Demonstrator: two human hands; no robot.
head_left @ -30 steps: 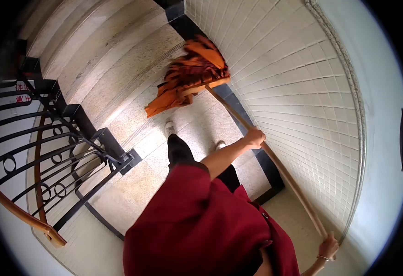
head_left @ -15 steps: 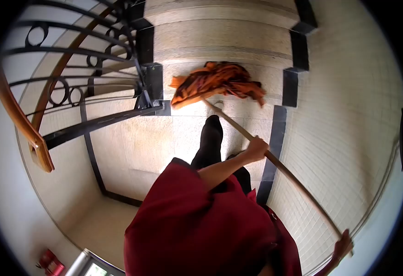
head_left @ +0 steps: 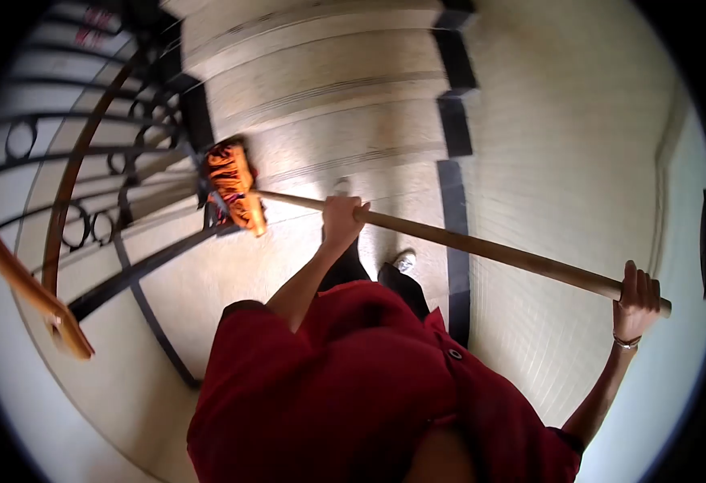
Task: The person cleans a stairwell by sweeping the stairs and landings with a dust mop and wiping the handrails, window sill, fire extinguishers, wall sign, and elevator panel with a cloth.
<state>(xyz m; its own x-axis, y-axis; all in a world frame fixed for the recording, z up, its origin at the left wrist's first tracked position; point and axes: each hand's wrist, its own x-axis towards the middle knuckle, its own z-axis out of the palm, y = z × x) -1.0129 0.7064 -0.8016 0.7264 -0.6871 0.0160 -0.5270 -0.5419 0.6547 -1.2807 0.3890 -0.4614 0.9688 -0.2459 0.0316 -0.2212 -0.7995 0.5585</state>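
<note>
A mop with an orange and black cloth head [head_left: 235,187] lies against the foot of the railing at the left end of a step. Its wooden handle [head_left: 490,250] runs from the head across to the right, above the floor. My left hand [head_left: 342,220] is closed around the handle's lower part, not far from the mop head. Close to the handle's far end, my right hand [head_left: 637,296] grips it, with a bracelet on the wrist. Both hands keep the handle in front of my red top.
Stone steps [head_left: 329,88] rise ahead, with black edging along both sides. On the left stands a black metal railing [head_left: 147,262] with a wooden handrail [head_left: 26,274]. A pale tiled wall [head_left: 562,161] lines the right. My shoe [head_left: 404,260] is on the landing.
The mop head has swung left from the middle of the step to the railing and is bunched tighter. My left hand has moved left, my right hand up; the handle lies flatter.
</note>
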